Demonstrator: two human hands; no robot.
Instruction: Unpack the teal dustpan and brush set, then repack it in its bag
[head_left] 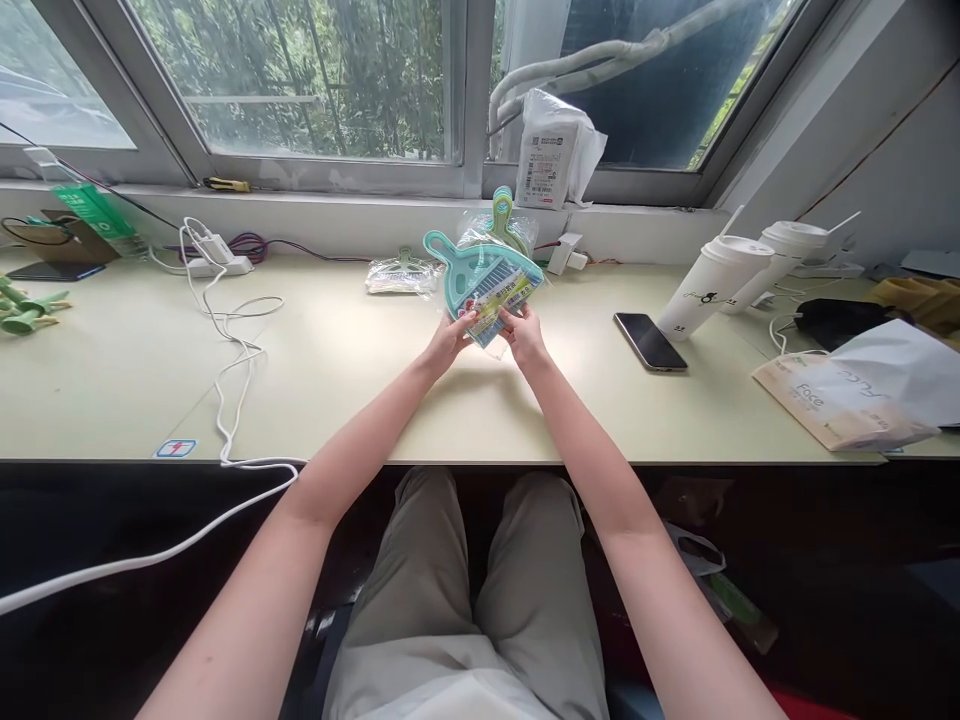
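Note:
Both hands hold a small teal dustpan (459, 268) in clear plastic wrap, with a printed label and blue striped part across its front. My left hand (448, 342) pinches its lower left edge, fingers closed. On the lower right side, my right hand (526, 336) grips it, thumb on the front. The dustpan is tilted, its looped handle pointing to the upper left. Just behind it stands a green wrapped piece with a similar looped handle (502, 205), partly hidden. Left of that, another wrapped piece (403, 273) lies on the table.
On the right are a phone (651, 342), two lidded cups (716, 285) and a paper bag (844, 390). White cables (244, 345) run over the table (337, 400) at left, near a green-labelled bottle (94, 210). A wrapped box (551, 160) stands on the sill.

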